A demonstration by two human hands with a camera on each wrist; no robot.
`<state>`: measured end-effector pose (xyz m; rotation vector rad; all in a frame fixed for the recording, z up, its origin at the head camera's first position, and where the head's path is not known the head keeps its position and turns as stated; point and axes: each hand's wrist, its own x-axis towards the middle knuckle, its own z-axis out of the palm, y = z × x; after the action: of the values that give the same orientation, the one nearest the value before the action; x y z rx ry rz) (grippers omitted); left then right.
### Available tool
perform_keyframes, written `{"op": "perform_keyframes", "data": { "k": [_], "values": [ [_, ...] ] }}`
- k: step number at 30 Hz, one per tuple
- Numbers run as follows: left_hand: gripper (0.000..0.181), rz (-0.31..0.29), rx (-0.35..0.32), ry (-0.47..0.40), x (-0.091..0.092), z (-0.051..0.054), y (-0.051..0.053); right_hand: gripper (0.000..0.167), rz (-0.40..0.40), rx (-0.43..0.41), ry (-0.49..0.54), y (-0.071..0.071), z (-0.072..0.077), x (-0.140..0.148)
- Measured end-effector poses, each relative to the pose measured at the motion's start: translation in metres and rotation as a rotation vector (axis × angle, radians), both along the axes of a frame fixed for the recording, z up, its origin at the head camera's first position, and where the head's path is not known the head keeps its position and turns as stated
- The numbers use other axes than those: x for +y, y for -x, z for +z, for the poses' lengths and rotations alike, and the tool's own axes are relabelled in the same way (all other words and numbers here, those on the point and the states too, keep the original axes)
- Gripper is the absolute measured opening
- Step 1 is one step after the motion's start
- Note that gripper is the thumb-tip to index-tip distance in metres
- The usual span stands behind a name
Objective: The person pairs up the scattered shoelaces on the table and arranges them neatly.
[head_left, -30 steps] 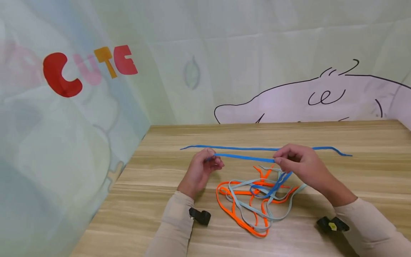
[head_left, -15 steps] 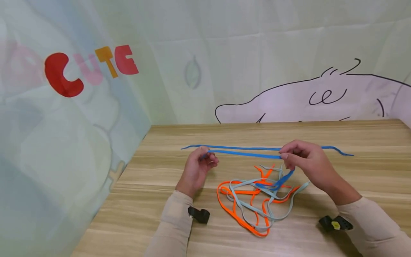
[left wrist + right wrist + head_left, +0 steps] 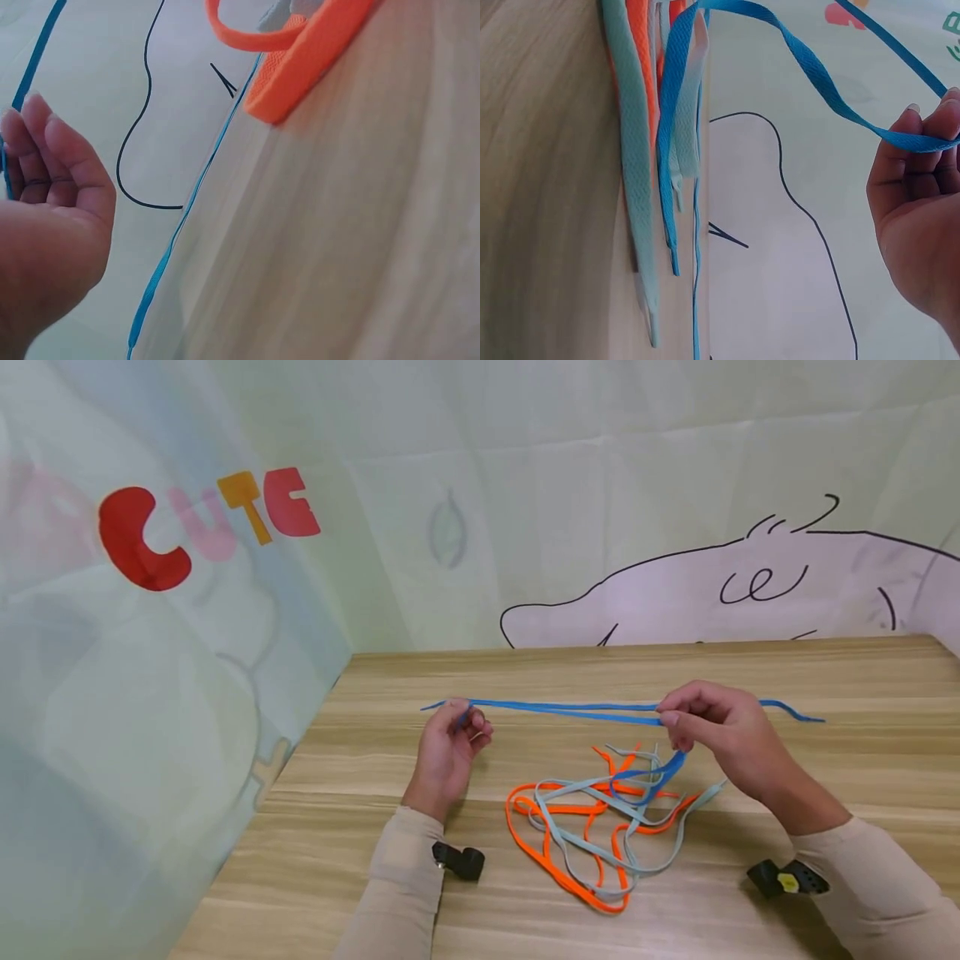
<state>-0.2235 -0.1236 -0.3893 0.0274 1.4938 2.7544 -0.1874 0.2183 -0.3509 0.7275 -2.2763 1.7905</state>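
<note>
A flat blue shoelace [image 3: 577, 715] is stretched between my two hands above the table. My left hand [image 3: 442, 756] pinches its left end, and my right hand [image 3: 727, 735] pinches it farther right. From the right hand the rest of this lace [image 3: 817, 75] hangs in a loop over the pile below. Just behind it, a second blue shoelace [image 3: 787, 710] lies nearly straight across the table; my right hand hides part of it. In front of my hands lies a tangle of orange shoelaces [image 3: 558, 875] and pale grey-blue shoelaces [image 3: 576, 842].
The wooden table [image 3: 300, 860] ends at a printed cloth backdrop [image 3: 420, 485] behind and on the left. A black wrist camera [image 3: 459, 862] sits at the left sleeve, another black wrist camera [image 3: 787, 878] at the right.
My hands have moved apart and slightly away from me, drawing out a longer stretch of the blue shoelace, now close to the one lying behind. The hanging loop has shifted right.
</note>
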Motion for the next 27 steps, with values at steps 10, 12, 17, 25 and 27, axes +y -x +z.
{"op": "perform_keyframes", "data": {
  "k": [10,12,17,25,27],
  "values": [
    [0.018,0.076,0.014,-0.033,-0.002,-0.001,0.004,0.007,-0.031,0.014,0.037,0.001,0.004,0.007],
    [0.019,0.091,0.021,-0.044,-0.005,-0.001,0.004,0.008,-0.052,0.016,0.014,0.001,0.005,0.007],
    [0.018,0.090,0.019,-0.060,-0.008,-0.001,0.005,0.009,-0.064,0.007,0.016,0.001,0.005,0.009],
    [0.021,0.103,0.028,-0.103,-0.014,-0.001,0.006,0.008,-0.054,0.030,0.074,0.003,0.008,0.011],
    [0.021,0.106,0.033,-0.105,-0.015,-0.001,0.006,0.008,-0.040,0.024,0.114,0.003,0.009,0.012]
  ]
}}
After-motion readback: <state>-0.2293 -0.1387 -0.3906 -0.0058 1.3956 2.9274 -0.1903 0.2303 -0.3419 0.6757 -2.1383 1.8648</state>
